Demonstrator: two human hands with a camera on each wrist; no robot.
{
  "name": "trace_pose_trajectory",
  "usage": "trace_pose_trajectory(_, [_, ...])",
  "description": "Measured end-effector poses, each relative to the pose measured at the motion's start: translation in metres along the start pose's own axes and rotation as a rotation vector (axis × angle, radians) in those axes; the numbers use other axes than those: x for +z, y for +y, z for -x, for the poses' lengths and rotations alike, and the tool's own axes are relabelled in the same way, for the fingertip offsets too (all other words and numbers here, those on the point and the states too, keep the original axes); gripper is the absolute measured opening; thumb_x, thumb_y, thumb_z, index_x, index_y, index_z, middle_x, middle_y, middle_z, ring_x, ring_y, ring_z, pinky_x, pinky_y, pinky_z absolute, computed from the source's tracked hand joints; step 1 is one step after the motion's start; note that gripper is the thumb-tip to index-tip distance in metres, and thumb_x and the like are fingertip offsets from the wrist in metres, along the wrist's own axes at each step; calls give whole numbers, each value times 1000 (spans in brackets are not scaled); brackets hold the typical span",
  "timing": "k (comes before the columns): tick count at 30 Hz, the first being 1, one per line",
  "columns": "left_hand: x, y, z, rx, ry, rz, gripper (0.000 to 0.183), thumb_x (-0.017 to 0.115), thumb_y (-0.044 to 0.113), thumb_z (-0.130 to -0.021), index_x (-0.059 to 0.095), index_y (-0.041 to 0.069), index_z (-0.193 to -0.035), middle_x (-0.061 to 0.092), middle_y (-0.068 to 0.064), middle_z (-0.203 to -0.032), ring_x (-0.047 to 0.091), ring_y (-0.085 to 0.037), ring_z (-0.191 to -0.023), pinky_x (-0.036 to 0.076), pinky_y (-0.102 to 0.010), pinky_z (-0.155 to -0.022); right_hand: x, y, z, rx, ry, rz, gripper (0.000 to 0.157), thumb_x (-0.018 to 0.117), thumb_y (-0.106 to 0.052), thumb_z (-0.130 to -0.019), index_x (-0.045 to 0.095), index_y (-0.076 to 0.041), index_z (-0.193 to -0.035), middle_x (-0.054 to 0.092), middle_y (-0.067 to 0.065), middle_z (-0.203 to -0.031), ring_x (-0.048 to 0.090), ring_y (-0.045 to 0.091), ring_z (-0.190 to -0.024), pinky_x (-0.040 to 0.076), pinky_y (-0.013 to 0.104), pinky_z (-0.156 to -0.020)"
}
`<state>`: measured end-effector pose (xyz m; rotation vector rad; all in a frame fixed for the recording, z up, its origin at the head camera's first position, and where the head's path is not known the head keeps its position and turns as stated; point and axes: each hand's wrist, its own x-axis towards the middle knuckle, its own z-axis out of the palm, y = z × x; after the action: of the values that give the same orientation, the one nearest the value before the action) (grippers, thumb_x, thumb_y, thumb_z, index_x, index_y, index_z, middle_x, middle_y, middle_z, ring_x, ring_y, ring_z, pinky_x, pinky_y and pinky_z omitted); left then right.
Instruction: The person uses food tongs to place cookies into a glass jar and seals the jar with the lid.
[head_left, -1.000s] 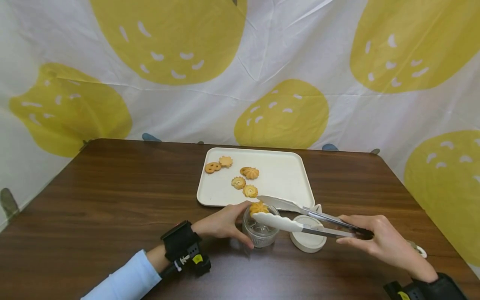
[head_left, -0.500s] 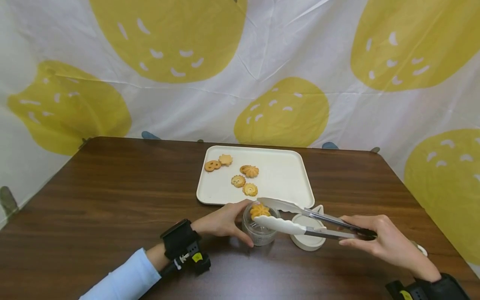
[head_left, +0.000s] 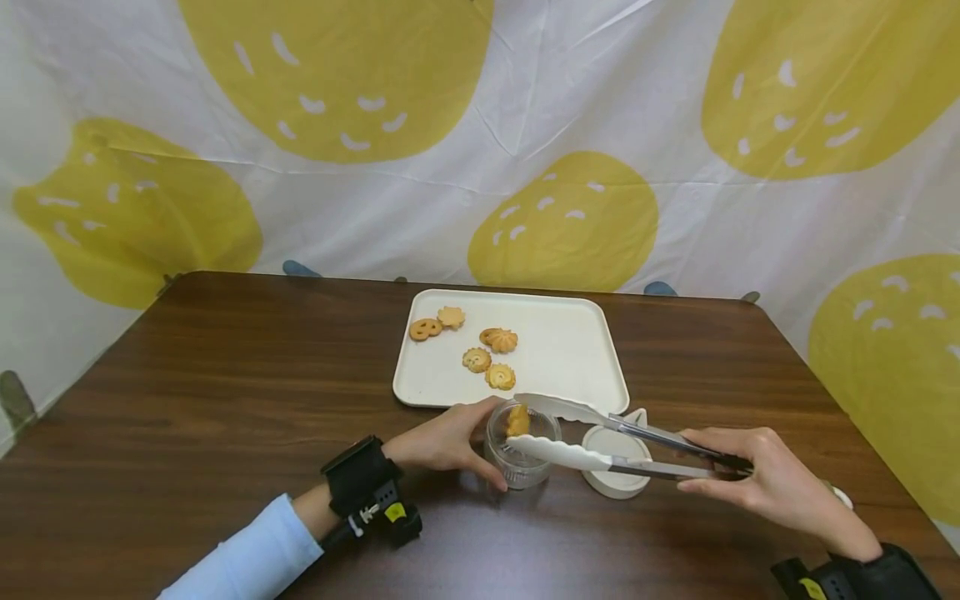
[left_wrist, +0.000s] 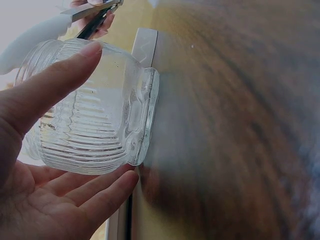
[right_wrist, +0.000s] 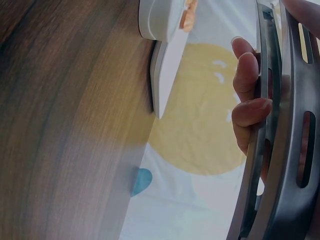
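Note:
My left hand (head_left: 453, 442) holds a clear ribbed glass jar (left_wrist: 90, 115) upright on the table, thumb on one side and fingers round the other. My right hand (head_left: 757, 479) grips metal tongs (head_left: 660, 450) with white scalloped tips. Those tips are spread apart over the jar's mouth. Between them a golden cookie (head_left: 518, 421) stands on edge within the jar's opening; whether a tip touches it I cannot tell. In the right wrist view, fingers (right_wrist: 250, 112) lie along the slotted metal arm of the tongs.
Behind the jar lies a white tray (head_left: 570, 350) with several cookies (head_left: 500, 377) toward its left half. A round white lid (head_left: 617, 483) sits right of the jar, beneath the tongs. A patterned cloth (head_left: 375, 217) hangs behind the wooden table (head_left: 225, 375).
The cookie has dropped lower in the jar's mouth and turned from lying flat to standing on edge. The tong tips have opened slightly. My left hand has stayed in place on the jar.

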<state>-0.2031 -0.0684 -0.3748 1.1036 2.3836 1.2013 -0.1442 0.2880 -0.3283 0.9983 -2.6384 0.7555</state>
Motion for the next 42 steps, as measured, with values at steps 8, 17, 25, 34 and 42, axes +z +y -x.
trace_pose_trajectory(8, [0, 0, 0, 13, 6, -1, 78, 81, 26, -59, 42, 7, -123, 57, -11, -118, 48, -21, -110, 39, -42, -98, 1, -1, 0, 17, -7, -25, 45, 78, -20, -64, 63, -1, -103, 65, 0, -74, 47, 1, -57, 37, 16, -44])
trace_pose_trajectory(17, [1, -1, 0, 23, -3, 31, 80, 81, 23, -59, 41, 5, -125, 56, -14, -123, 47, -22, -113, 38, -41, -100, 4, 0, 0, 68, -13, -40, 49, 77, -23, -64, 62, -3, -106, 61, -4, -71, 45, 2, -55, 37, 19, -42])
trace_pose_trajectory(25, [0, 1, 1, 17, -19, 33, 79, 81, 23, -60, 40, 5, -126, 56, -14, -123, 46, -21, -114, 37, -41, -101, 5, 2, -12, 101, 101, 16, 45, 79, -20, -62, 65, -5, -101, 46, -9, -56, 38, 1, -48, 32, 18, -39])
trace_pose_trajectory(34, [-1, 2, 1, 30, -23, 51, 79, 80, 20, -60, 40, 4, -125, 58, -15, -121, 48, -22, -113, 37, -41, -101, 6, 6, -29, 128, 145, 112, 44, 79, -24, -61, 67, -2, -98, 45, -9, -53, 38, 2, -48, 33, 22, -41])
trace_pose_trajectory(42, [0, 0, 0, 62, -38, 109, 77, 79, 16, -61, 39, 2, -125, 58, -19, -122, 50, -22, -113, 40, -38, -100, 10, 14, -39, 164, 94, 140, 44, 77, -29, -64, 66, -1, -97, 48, -5, -58, 39, 6, -52, 33, 23, -44])
